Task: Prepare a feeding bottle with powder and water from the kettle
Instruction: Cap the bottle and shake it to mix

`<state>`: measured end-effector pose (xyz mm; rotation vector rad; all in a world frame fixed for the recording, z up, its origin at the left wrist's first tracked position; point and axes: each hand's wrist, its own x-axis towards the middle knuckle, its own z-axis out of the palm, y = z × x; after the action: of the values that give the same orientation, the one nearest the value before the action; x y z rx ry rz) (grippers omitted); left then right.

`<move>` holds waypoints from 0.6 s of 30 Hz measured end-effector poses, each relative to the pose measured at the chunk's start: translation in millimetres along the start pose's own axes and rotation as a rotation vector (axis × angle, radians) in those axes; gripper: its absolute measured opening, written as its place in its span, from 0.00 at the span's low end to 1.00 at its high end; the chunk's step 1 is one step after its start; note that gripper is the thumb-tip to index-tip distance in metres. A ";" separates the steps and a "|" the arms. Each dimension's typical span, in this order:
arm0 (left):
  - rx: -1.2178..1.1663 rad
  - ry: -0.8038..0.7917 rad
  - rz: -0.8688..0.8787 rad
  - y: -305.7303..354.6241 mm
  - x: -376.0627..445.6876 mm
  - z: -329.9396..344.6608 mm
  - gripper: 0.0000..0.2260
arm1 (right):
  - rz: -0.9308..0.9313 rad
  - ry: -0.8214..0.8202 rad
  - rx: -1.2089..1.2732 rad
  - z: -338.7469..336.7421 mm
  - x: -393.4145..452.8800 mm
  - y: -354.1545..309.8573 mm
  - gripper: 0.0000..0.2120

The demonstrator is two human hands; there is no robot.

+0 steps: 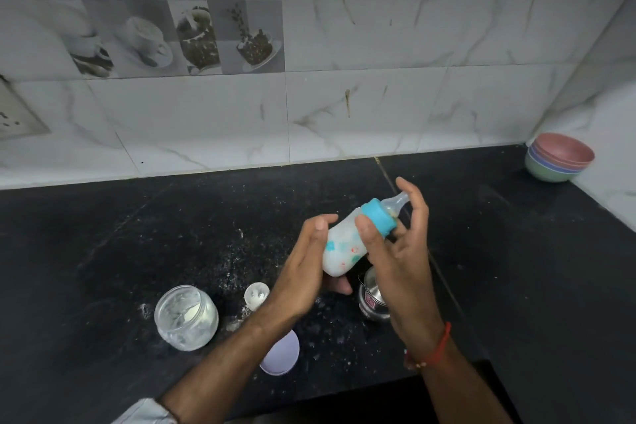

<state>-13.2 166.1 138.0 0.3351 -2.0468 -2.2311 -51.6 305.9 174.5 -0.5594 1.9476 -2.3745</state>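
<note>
Feeding bottle tilted, held above black tabletop between both palms; left hand and right hand fingers apart, pressed flat against bottle; milky liquid inside, blue cap on; open jar lower left

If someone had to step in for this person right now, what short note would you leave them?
Left hand: grip around the lower body of the feeding bottle.
Right hand: fingers spread against the bottle near its blue collar; firm grip unclear.
Bottle: tilted above the counter, teat on, white liquid inside.
Open powder jar, small cap and lilac lid sit lower left; steel vessel under the right hand.
Done: apparently filled and closed.
Left: probably mixing, then tidying spilled powder.
</note>
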 end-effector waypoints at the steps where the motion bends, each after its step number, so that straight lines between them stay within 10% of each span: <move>1: -0.089 0.004 -0.077 3.4 2.6 2.2 0.29 | 0.007 -0.031 0.035 -0.6 0.7 -2.8 0.33; 8: -0.353 -0.371 -0.446 7.7 5.0 -7.1 0.48 | -0.020 -0.244 0.081 -8.0 5.5 -17.3 0.41; 14: 0.599 0.161 0.243 15.0 0.0 -21.0 0.36 | -0.687 0.076 -0.189 -12.8 7.4 -28.3 0.43; 18: 0.760 0.270 0.291 21.2 0.4 -43.2 0.31 | -0.276 -0.006 -0.488 -22.4 4.8 -7.6 0.40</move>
<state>-5.5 122.0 155.7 0.3325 -2.4937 -1.1130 -60.9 327.6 179.5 -0.9018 2.6113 -2.0032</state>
